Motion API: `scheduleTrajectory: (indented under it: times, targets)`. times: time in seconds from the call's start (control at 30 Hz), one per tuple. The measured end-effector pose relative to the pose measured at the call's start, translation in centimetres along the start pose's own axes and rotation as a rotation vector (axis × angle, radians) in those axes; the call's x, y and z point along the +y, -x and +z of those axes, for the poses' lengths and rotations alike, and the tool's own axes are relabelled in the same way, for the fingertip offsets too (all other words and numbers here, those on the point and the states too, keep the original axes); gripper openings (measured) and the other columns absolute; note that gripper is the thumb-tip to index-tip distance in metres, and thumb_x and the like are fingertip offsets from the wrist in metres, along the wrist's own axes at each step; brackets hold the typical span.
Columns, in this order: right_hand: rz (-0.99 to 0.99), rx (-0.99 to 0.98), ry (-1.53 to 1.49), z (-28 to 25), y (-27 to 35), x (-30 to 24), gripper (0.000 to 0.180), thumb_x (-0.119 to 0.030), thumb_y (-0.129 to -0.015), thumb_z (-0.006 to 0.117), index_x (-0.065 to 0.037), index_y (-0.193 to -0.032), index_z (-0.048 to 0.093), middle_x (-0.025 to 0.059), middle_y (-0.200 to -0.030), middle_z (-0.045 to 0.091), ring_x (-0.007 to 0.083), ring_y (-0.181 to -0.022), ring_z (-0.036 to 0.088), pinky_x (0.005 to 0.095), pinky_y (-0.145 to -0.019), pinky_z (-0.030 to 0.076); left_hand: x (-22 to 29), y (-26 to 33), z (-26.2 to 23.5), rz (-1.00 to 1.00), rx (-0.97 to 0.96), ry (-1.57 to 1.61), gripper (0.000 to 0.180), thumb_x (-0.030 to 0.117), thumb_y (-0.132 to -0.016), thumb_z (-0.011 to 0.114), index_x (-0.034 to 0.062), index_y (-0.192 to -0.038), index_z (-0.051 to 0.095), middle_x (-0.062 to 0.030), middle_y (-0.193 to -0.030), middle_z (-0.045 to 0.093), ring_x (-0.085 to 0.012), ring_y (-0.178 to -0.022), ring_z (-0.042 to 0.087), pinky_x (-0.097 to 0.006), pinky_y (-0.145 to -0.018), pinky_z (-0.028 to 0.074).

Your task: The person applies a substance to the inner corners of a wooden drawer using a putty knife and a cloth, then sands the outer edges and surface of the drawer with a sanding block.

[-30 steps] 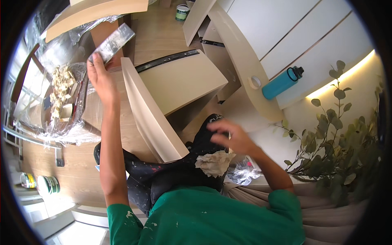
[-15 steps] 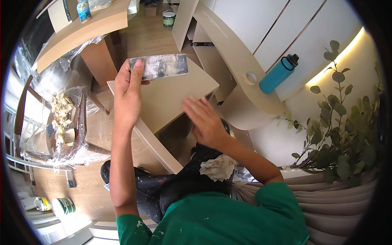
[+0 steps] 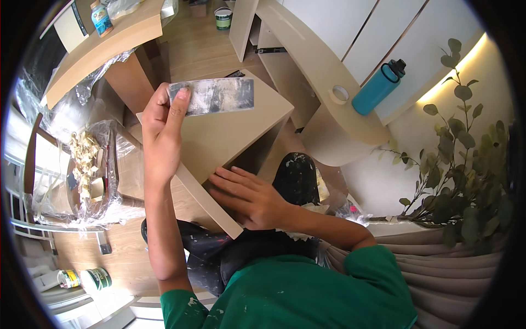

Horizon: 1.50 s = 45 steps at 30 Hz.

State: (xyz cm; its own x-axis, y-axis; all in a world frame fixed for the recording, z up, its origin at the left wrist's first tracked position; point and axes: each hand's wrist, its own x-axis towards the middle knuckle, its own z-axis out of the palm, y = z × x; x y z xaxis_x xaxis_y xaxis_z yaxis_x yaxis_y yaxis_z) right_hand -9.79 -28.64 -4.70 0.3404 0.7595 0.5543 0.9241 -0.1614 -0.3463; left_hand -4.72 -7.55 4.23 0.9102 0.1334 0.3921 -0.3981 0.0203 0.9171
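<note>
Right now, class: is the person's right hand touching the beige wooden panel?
Touching. The head view shows the right hand lying flat, palm down, on the beige wooden panel near its front edge.

Under the left hand [image 3: 161, 131], a smeared metal scraper blade [image 3: 216, 96] on a smooth, matt beige laminated wood panel [image 3: 224, 137].

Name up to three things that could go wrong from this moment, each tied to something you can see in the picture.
1. The left hand pinches the smeared flat blade only at one end, so it might slip or twist.
2. The beige panel rests across the lap, steadied by the right hand alone near its edge; it may tip.
3. The blue bottle stands near the shelf's curved edge and could be knocked.
</note>
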Motion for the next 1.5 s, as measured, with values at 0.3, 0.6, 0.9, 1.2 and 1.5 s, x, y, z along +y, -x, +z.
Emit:
scheduleTrajectory:
  times: [0.3,0.6,0.9,1.2,1.5]
  targets:
    - [0.365,0.654,-1.294,-4.5,-4.5,1.9,0.048,-0.022,-0.093,0.068,0.001,-0.133,0.054,0.0138,-0.130,0.059,0.0251,-0.122,0.057,0.0450,-0.097,0.051,0.4,-0.1,0.0,0.106,-0.320,-0.079,0.010,0.010,-0.094,0.066,0.0005,-0.092,0.065,-0.0033,-0.096,0.062,-0.0106,-0.090,0.055,-0.028,-0.083,0.043]
    - [0.502,0.350,-1.371,-7.1,-2.9,3.1,0.042,-0.012,-0.099,0.057,0.002,-0.138,0.052,0.0155,-0.125,0.064,0.0267,-0.110,0.066,0.0343,-0.077,0.062,1.2,-0.3,0.9,0.110,-0.564,-0.266,0.014,0.011,-0.091,0.068,-0.0007,-0.097,0.066,-0.0076,-0.106,0.062,-0.0154,-0.100,0.057,-0.030,-0.091,0.043]
    - [0.268,0.236,0.199,-5.2,-2.4,1.3,0.046,-0.004,-0.090,0.053,-0.001,-0.136,0.056,0.0154,-0.139,0.055,0.0338,-0.130,0.051,0.0458,-0.105,0.043,-0.6,-0.7,0.1,0.054,-0.071,-0.087,0.022,0.020,-0.102,0.054,0.0008,-0.101,0.063,-0.0063,-0.096,0.067,-0.0128,-0.089,0.060,-0.028,-0.084,0.046]
    - [0.140,0.055,0.289,0.7,-2.8,-0.6,0.050,-0.012,-0.089,0.050,-0.006,-0.139,0.054,0.0112,-0.145,0.052,0.0239,-0.139,0.045,0.0504,-0.115,0.030,-1.0,-0.3,0.2,0.052,-0.014,-0.092,0.020,0.019,-0.100,0.058,0.0004,-0.100,0.065,-0.0059,-0.090,0.067,-0.0115,-0.083,0.062,-0.025,-0.078,0.047]
    - [0.417,0.177,0.563,-4.6,1.5,8.0,0.059,0.003,-0.079,0.056,0.001,-0.138,0.051,0.0152,-0.147,0.049,0.0302,-0.140,0.042,0.0530,-0.116,0.028,-0.8,-0.5,0.2,0.077,-0.009,-0.075,0.020,0.018,-0.100,0.057,-0.0002,-0.098,0.065,-0.0069,-0.090,0.067,-0.0116,-0.082,0.061,-0.026,-0.079,0.047]
